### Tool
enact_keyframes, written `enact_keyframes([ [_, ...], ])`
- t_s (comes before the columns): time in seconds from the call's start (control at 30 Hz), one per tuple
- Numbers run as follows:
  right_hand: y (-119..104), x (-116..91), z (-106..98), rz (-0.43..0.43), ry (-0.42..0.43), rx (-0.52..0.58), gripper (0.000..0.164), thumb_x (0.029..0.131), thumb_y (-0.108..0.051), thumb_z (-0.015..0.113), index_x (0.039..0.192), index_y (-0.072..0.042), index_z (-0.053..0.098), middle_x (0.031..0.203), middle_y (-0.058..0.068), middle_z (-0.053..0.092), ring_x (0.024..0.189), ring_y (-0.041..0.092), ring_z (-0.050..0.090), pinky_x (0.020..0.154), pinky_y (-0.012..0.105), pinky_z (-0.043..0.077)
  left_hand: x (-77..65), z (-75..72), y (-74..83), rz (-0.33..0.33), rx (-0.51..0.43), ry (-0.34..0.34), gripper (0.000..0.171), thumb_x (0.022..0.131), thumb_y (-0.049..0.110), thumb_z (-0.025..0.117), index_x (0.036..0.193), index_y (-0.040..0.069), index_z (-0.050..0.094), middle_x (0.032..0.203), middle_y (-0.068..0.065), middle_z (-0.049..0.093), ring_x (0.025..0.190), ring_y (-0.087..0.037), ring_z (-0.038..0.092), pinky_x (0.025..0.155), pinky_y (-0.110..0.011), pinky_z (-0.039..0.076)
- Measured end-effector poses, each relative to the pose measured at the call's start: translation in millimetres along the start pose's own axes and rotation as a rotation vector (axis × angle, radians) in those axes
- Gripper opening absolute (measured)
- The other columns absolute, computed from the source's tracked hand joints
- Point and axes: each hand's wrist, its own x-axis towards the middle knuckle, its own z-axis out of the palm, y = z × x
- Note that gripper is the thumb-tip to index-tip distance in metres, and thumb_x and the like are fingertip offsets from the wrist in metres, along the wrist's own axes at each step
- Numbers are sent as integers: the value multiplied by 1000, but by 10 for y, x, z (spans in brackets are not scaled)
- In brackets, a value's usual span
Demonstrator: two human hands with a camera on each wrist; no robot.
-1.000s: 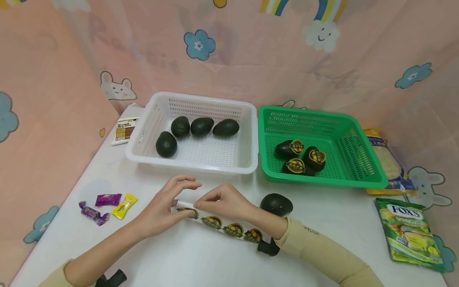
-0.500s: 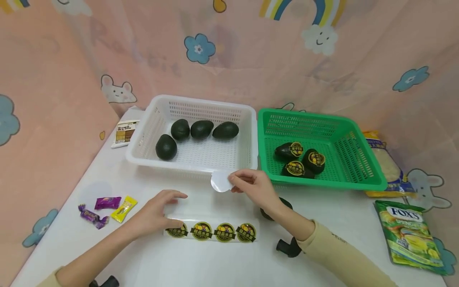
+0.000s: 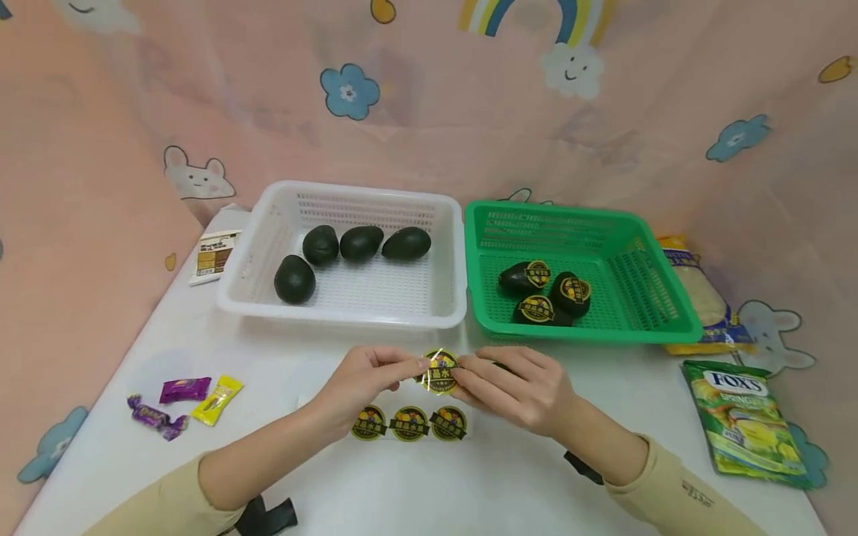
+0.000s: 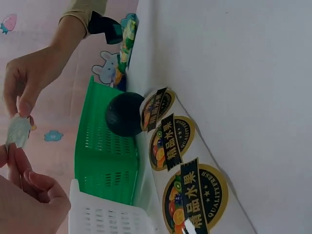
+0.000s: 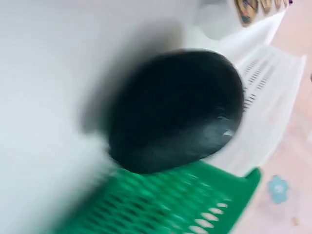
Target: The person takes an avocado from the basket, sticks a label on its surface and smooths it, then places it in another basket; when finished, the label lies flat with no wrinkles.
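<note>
Between both hands, above the table, is a round black-and-gold fruit sticker point(image 3: 440, 372). My left hand point(image 3: 372, 376) pinches its left edge, and my right hand point(image 3: 526, 387) holds the opposite edge. The left wrist view shows the pale back of the sticker point(image 4: 18, 131) between the fingertips. Below them, a strip of matching stickers point(image 3: 410, 423) lies on the white cloth, its left part behind my left forearm. A dark avocado point(image 5: 175, 112) rests on the table under my right hand, mostly hidden in the head view.
Several unlabelled avocados sit in a white basket point(image 3: 348, 316). Beside it, a green basket point(image 3: 643, 298) contains three stickered avocados. Wrapped sweets point(image 3: 185, 389) lie at left; a green FOX'S bag point(image 3: 744, 424) and a yellow-blue packet point(image 3: 704, 298) are at right.
My right hand has brought the peeled sticker down from near the white basket and its printed face now shows. My left hand has left the strip and taken the sticker's other edge.
</note>
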Motion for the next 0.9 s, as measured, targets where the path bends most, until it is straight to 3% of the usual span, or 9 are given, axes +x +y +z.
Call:
enact_keyframes([
  [0.07,-22,-146,-89,245,-147,186,28,84,-33,78,96,-8,75,93,2,74,80,15,68,65,25,55,44,64,-31,93,80,-8,18,88,29,73,91,12,77,91,3,71,77,-16,55,72,-31,43],
  [0.17,-64,-354,-226,806,-343,547,36,81,-27,82,109,-8,71,105,3,70,92,15,63,70,25,55,120,169,-83,254,195,-21,14,88,30,73,88,18,78,86,4,71,67,-13,53,61,-26,43],
  [0.23,-82,-449,-300,1156,-432,708,34,84,-20,79,114,-7,69,109,5,67,95,17,61,71,27,56,181,237,-118,319,235,-13,11,87,32,74,86,22,78,81,7,68,64,-13,50,57,-25,42],
  [0.3,-89,-513,-345,1403,-487,793,23,89,-17,73,108,-4,69,107,8,67,94,21,60,71,34,56,248,303,-158,366,266,-14,10,87,32,75,84,24,77,79,8,66,70,-13,52,63,-25,44],
  [0.37,-90,-562,-375,1540,-526,783,19,93,-22,69,99,-4,70,101,8,67,89,23,59,69,36,54,317,366,-200,392,307,-23,9,87,32,75,82,25,77,78,11,66,73,-13,53,65,-27,45],
  [0.47,-77,-657,-404,1527,-556,646,21,90,-29,71,83,-10,70,86,1,67,79,20,56,64,32,50,452,465,-274,393,410,-47,13,87,34,74,78,24,77,73,14,65,67,-11,52,60,-25,44],
  [0.63,-55,-925,-406,1202,-602,324,20,88,-24,75,73,-25,62,75,-15,57,69,13,49,60,26,43,694,638,-377,372,634,-54,23,88,35,72,70,21,73,62,15,60,53,-5,46,45,-23,37],
  [0.73,-48,-1080,-387,1054,-596,184,28,84,-23,77,71,-26,53,73,-15,53,72,13,49,63,28,43,778,693,-407,397,762,-31,34,89,40,70,61,22,63,57,15,53,52,-4,45,44,-23,36],
  [0.9,-1,-1181,-378,907,-534,158,27,79,-16,82,81,-18,55,82,-6,54,80,14,55,68,31,49,822,656,-442,503,834,4,29,89,39,71,71,22,56,71,8,56,64,-7,49,52,-23,40],
])
